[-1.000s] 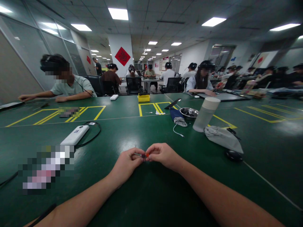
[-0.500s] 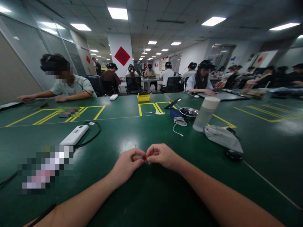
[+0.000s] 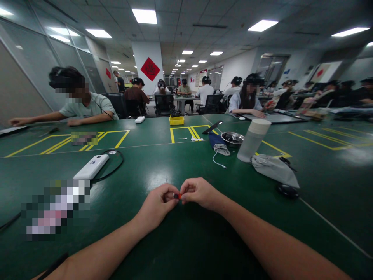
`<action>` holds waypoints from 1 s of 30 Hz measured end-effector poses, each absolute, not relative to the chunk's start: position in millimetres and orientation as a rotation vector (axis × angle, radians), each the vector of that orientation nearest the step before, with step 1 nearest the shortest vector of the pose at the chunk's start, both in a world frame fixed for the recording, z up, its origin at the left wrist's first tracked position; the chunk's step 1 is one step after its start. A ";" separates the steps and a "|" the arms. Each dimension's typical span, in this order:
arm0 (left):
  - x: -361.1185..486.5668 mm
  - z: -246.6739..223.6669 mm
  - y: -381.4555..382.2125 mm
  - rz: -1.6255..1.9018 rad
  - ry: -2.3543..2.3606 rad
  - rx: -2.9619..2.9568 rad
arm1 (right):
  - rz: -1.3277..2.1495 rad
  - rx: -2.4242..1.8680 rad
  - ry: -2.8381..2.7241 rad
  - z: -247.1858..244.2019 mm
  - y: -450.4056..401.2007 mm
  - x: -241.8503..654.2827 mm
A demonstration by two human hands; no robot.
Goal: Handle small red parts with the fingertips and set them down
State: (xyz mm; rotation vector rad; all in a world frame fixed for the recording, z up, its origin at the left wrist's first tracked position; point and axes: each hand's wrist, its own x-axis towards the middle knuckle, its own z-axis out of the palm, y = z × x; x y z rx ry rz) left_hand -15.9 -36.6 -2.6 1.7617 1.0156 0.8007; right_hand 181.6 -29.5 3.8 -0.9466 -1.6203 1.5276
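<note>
Between my two hands, just above the green table [image 3: 140, 167], is a tiny object, dark with a light end on the left and orange-red on the right [image 3: 177, 196]. My left hand [image 3: 159, 203] pinches its dark part between thumb and fingertips. The orange-red end is pinched by my right hand [image 3: 199, 194], whose other fingers are curled in. Both sets of fingertips nearly touch. What exactly the small object is cannot be made out.
On the left lie a white power bank [image 3: 91, 167] with a black cable and a blurred-out item. To the right are a bottle [image 3: 254, 140], a metal bowl [image 3: 232, 139], a grey pouch [image 3: 274, 171] and a black mouse [image 3: 288, 191]. A yellow basket [image 3: 176, 121] and people are beyond.
More of the small object's dark part and its light end shows between my left fingertips. Across the table, a person's outstretched hand has moved farther left.
</note>
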 end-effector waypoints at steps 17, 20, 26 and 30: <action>-15.0 5.7 -40.7 0.925 1.071 1.982 | 1.321 -1.049 -1.712 5.2 -26.0 185.9; -15.1 5.8 -40.5 0.910 1.068 1.985 | 1.267 -1.117 -1.780 5.1 -25.0 187.4; -15.8 3.8 -40.2 0.877 1.075 1.990 | 1.154 -1.178 -1.965 4.7 -25.6 188.3; -15.6 4.2 -40.6 0.863 1.067 1.983 | 1.154 -1.180 -1.981 6.5 -26.3 188.3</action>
